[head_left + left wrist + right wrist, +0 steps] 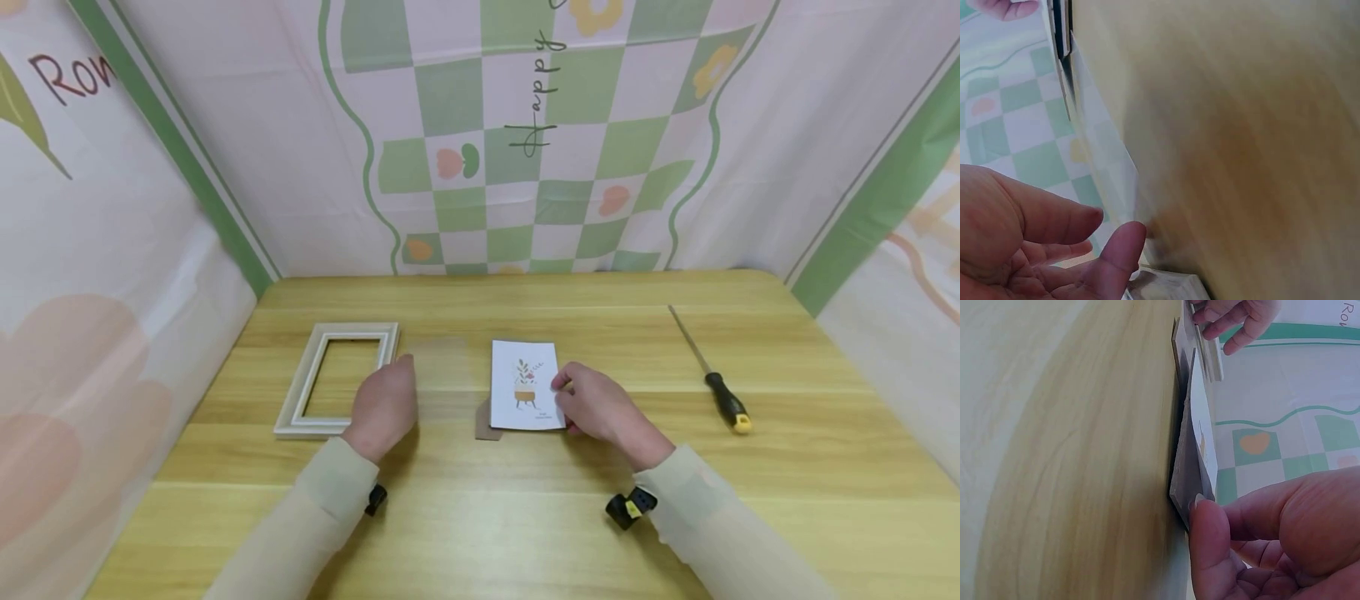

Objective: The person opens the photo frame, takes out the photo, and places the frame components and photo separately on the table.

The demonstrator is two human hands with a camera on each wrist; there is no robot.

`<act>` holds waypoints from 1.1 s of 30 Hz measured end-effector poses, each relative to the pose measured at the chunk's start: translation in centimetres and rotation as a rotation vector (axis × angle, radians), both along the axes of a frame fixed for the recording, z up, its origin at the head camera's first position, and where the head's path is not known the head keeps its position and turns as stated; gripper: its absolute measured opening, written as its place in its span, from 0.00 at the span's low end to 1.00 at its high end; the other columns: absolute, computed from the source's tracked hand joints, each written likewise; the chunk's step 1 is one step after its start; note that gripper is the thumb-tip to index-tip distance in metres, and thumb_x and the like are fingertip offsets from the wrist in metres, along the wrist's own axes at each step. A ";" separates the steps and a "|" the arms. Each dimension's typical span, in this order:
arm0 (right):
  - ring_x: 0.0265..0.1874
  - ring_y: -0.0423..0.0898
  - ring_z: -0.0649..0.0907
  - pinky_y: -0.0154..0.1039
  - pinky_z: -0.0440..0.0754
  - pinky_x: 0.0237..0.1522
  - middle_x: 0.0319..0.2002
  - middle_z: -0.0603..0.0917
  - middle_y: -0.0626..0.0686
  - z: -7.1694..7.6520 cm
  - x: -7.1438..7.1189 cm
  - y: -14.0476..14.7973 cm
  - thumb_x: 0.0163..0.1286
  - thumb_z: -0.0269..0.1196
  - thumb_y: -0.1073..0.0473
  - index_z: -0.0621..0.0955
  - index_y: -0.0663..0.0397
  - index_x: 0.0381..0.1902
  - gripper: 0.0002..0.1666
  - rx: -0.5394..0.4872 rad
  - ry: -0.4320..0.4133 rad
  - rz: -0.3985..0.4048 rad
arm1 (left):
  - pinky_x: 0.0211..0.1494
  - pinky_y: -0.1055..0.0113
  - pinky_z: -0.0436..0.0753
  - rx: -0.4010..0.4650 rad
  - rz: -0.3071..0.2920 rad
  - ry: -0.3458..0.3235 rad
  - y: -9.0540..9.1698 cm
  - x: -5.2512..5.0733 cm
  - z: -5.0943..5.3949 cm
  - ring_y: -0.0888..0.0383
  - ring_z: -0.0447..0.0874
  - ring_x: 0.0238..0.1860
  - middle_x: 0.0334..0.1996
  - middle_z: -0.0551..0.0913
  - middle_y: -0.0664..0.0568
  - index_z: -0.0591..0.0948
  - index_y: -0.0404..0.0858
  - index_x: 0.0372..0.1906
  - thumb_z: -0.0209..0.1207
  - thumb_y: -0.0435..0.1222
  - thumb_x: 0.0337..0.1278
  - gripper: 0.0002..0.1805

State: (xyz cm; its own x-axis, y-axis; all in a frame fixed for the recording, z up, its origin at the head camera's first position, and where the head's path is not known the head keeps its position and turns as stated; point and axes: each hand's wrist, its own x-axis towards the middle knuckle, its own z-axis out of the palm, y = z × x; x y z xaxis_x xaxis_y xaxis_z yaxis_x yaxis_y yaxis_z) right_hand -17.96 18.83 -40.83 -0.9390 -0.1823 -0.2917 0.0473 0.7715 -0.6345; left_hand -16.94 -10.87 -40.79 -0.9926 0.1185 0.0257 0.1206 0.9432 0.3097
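A printed picture card [521,375] with a potted plant drawn on it lies on a dark backing board [1188,472]. My right hand [600,404] pinches the card at its right edge; in the right wrist view the card bows slightly up from the board. A brown flap [486,429] sticks out at the board's lower left. My left hand [386,404] is beside a white picture frame [303,379], its fingers loosely bent around nothing. Right of that hand a clear sheet [444,375] lies flat, also visible as a pale strip in the left wrist view.
A screwdriver [723,400] with a black and yellow handle lies at the right of the wooden table [480,517]. Patterned cloth [517,192] hangs behind the table and at both sides.
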 end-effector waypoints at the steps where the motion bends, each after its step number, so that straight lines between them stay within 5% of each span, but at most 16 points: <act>1: 0.24 0.46 0.84 0.40 0.83 0.31 0.38 0.84 0.57 0.0 0.0 0.0 0.77 0.53 0.64 0.77 0.62 0.58 0.15 -0.003 0.000 -0.001 | 0.47 0.49 0.88 -0.013 -0.004 0.011 0.1 0.0 -0.1 0.38 0.88 0.42 0.44 0.87 0.33 0.74 0.22 0.66 0.48 0.20 0.69 0.23; 5: 0.24 0.46 0.84 0.40 0.84 0.31 0.38 0.84 0.57 0.0 0.0 0.0 0.77 0.53 0.64 0.77 0.62 0.57 0.15 -0.013 -0.002 -0.003 | 0.47 0.48 0.88 -0.060 -0.050 0.063 0.8 0.2 -0.3 0.40 0.88 0.44 0.45 0.88 0.35 0.78 0.25 0.63 0.52 0.25 0.71 0.19; 10: 0.25 0.47 0.83 0.39 0.85 0.30 0.39 0.84 0.58 0.0 0.0 -0.1 0.77 0.53 0.65 0.77 0.62 0.57 0.15 -0.023 -0.005 -0.005 | 0.64 0.48 0.81 -0.185 -0.228 0.069 2.0 0.5 -0.5 0.40 0.84 0.60 0.61 0.83 0.36 0.78 0.31 0.67 0.59 0.39 0.75 0.23; 14: 0.25 0.47 0.83 0.39 0.85 0.30 0.39 0.84 0.59 0.0 0.0 -0.1 0.77 0.53 0.65 0.77 0.62 0.57 0.15 -0.028 -0.009 -0.007 | 0.64 0.47 0.81 -0.287 -0.332 0.043 2.4 0.8 -0.9 0.39 0.80 0.64 0.69 0.78 0.37 0.75 0.39 0.72 0.58 0.47 0.77 0.27; 19: 0.25 0.47 0.83 0.39 0.86 0.30 0.40 0.84 0.59 0.0 0.0 -0.2 0.77 0.53 0.65 0.77 0.62 0.57 0.15 -0.031 -0.009 -0.009 | 0.58 0.46 0.85 -0.314 -0.336 0.018 2.3 1.1 -1.1 0.38 0.81 0.61 0.69 0.78 0.37 0.77 0.42 0.72 0.57 0.47 0.78 0.25; 33: 0.25 0.47 0.83 0.40 0.86 0.30 0.38 0.84 0.58 0.0 -0.1 0.0 0.77 0.53 0.65 0.77 0.63 0.58 0.16 -0.035 0.002 0.002 | 0.74 0.42 0.72 -0.244 -0.336 -0.180 2.0 1.0 0.1 0.34 0.70 0.73 0.74 0.70 0.35 0.72 0.41 0.76 0.48 0.30 0.80 0.25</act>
State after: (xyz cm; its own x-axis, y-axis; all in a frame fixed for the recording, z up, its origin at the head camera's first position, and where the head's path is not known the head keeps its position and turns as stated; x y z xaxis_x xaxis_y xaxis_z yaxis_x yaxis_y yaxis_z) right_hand -18.08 18.78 -40.80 -0.9393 -0.1936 -0.2834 0.0449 0.7491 -0.6609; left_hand -15.93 -8.92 -40.64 -0.8842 0.4160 -0.2125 0.3971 0.9089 0.1272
